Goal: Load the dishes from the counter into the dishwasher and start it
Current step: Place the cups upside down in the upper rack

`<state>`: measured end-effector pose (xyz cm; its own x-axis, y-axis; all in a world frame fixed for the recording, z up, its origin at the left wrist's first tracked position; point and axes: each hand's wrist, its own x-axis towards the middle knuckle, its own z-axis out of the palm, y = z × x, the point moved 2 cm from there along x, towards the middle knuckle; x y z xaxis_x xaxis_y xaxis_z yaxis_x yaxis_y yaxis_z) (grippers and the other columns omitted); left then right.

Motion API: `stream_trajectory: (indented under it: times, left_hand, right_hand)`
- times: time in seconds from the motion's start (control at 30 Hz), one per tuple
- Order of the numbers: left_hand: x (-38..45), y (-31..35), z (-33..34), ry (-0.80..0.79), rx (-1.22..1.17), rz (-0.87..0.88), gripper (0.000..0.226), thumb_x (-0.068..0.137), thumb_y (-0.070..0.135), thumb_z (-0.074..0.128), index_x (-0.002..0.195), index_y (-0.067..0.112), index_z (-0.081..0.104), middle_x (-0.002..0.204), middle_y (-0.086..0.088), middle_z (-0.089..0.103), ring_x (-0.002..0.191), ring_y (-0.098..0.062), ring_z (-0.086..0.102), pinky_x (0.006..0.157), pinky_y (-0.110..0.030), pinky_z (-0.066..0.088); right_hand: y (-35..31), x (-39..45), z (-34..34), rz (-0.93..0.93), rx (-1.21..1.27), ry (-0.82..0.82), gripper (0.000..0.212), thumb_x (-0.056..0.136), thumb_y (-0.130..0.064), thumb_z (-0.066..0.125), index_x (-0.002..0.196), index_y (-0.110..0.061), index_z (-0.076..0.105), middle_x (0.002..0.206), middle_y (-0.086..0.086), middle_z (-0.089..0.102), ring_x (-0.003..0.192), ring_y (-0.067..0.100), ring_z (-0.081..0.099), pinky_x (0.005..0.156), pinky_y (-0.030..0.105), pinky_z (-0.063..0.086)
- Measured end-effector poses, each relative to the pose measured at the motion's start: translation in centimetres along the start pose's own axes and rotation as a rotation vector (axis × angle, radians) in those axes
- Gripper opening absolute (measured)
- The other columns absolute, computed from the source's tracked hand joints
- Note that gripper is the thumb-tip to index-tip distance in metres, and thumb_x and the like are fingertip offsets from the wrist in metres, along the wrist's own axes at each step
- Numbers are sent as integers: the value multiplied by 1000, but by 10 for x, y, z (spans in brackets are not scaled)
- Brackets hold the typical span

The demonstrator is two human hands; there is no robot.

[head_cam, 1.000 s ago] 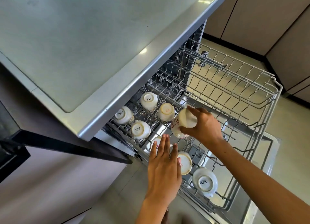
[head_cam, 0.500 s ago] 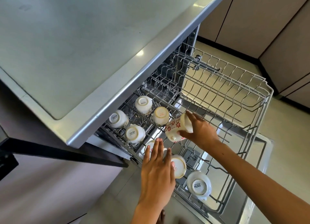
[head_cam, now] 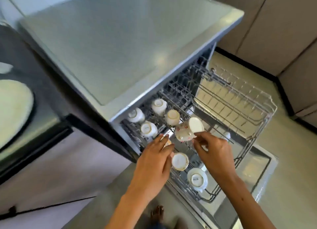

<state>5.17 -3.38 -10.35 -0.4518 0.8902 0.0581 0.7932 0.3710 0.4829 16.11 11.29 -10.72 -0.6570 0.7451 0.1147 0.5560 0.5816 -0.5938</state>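
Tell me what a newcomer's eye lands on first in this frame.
A red-flowered cup lies tilted in the middle of the pulled-out dishwasher rack, with the right hand at its side and the left hand flat beside it. White cups stand upside down along the rack's left side.

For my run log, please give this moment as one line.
right hand pinches floral cup, tilted | left hand flat above rack | other cups upside down

We show bare forearms (head_cam: 240,194), a bare left grip (head_cam: 154,162) and right grip (head_cam: 212,153), and one unshod foot (head_cam: 157,212).
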Motion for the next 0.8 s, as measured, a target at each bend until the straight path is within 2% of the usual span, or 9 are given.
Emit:
stream_trajectory:
  times: [0.07,0.13,0.17,0.27,0.37,0.4,0.47,0.57,0.8]
  left_hand:
    - [-23,22,-50,88,-4,5,45,96,39,29,130,25,54,144,6,42,138,-9,28,113,-30,24]
    - [-56,33,-106,219,13,-13,41,97,41,32,123,23,59,137,3,51,133,-11,36,109,-29,32]
    - [-75,35,-132,297,47,-20,41,98,41,31,119,22,62,133,1,55,130,-12,41,106,-27,36]
    - [-127,33,-199,454,183,-104,49,100,43,23,111,23,66,128,-1,60,124,-15,49,100,-24,39]
    - [-190,23,-251,594,299,-232,47,99,44,22,107,24,65,125,-4,62,119,-19,54,92,-27,48]
    - [-208,19,-261,634,305,-279,47,99,45,23,105,25,65,124,-3,62,118,-18,55,89,-27,50]
    - [-246,8,-277,718,354,-415,49,98,49,25,102,28,69,123,1,63,117,-15,55,86,-22,49]
    - [-291,-9,-290,788,351,-582,51,97,53,26,100,29,71,121,2,64,115,-15,57,82,-20,48]
    - [-356,-78,-314,870,358,-837,51,94,52,31,96,24,74,117,-2,66,113,-19,58,82,-25,49]
  right_hand:
    - [-35,-13,-32,-17,40,1,11,80,-19,70,91,-20,70,78,-2,73,69,19,69,59,35,56]
    - [-85,-24,-59,-74,124,-14,11,79,-20,72,87,-27,69,73,-4,72,66,15,68,57,33,54]
    - [-113,-28,-70,-126,160,-28,13,76,-18,75,83,-28,69,69,-5,71,62,9,65,55,26,51]
    - [-197,-35,-89,-277,242,-106,22,69,-10,80,75,-28,69,59,-9,67,79,-1,57,53,12,40]
    - [-276,-37,-92,-422,325,-253,35,70,-14,78,68,-44,61,51,-33,56,77,-6,57,64,-2,35]
    - [-295,-37,-91,-458,350,-295,35,71,-18,77,66,-47,60,56,-37,57,75,-9,58,64,-3,35]
    - [-337,-39,-83,-558,421,-354,31,72,-20,76,67,-47,60,62,-25,64,71,-13,58,64,-3,37]
    - [-391,-46,-64,-664,520,-400,29,76,-19,74,73,-44,59,66,-13,68,71,-7,62,62,-2,41]
    - [-482,-71,19,-798,443,-517,9,78,-20,73,78,-29,69,68,-17,68,74,-9,60,60,-1,40]
